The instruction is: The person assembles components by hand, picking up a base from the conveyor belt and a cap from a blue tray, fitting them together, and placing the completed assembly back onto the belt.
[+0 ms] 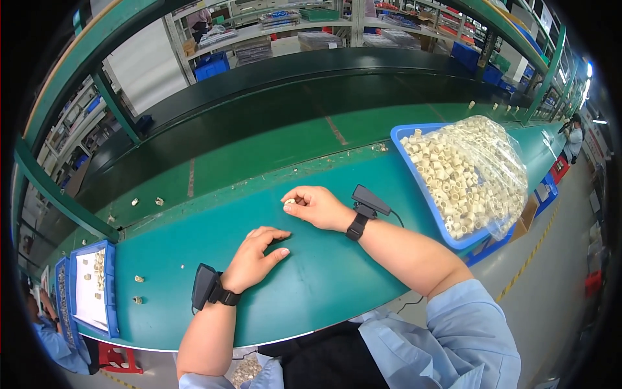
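My right hand (319, 210) is over the middle of the green worktable (337, 272), its thumb and forefinger pinching a small cream-coloured ring-shaped piece (289, 201). The fingers partly cover that piece. Just left of it and nearer to me, my left hand (251, 260) holds nothing. Its fingers stretch to the right, apart from the thumb. Right of my right forearm stands a blue tray (424, 201) heaped with short cream tubes (447, 185). A clear plastic bag (508, 172) lies over part of the heap.
Two loose pieces (138, 289) lie at the table's left, beside a white-lined blue tray (111, 292) with several cream pieces. Beyond the table runs a green conveyor belt (259, 142) carrying a few pieces. A green frame post (65, 201) rises at the left. Another person (61, 343) sits far left.
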Tool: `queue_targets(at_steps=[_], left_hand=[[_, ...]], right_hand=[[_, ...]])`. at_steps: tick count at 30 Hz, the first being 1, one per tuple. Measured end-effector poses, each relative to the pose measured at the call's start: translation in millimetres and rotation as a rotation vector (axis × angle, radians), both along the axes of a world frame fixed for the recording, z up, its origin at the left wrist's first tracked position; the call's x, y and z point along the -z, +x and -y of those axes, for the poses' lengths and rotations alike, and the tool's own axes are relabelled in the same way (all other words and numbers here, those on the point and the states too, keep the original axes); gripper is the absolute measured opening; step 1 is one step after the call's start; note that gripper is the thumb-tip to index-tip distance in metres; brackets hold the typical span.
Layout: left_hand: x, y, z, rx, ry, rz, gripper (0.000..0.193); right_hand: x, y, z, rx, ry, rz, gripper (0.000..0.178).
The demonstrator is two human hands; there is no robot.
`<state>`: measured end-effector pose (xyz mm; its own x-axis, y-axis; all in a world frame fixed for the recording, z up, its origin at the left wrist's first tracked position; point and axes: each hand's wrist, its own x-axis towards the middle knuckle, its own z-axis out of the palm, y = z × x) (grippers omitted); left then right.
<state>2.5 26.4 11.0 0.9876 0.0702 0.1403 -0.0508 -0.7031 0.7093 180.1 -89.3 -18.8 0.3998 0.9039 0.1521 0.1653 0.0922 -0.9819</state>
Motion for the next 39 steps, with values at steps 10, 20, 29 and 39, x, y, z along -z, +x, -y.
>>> queue_targets(at_steps=[10,20,29,39], left_hand=[[-4,0,1,0.003,0.046,0.012,0.031],[-5,-1,-4,-0.034,-0.022,-0.009,0.03],[4,-3,-5,0.015,-0.014,0.022,0.029],[14,3,-11,0.004,-0.052,0.061,0.029]], right_hand=[[-1,0,-1,0.038,0.007,0.105,0.024],[-5,-5,-1,0.029,0.005,0.079,0.022],[-6,-1,2,0.001,-0.058,0.08,0.021],[-10,-1,1,0.003,-0.096,0.09,0.023]])
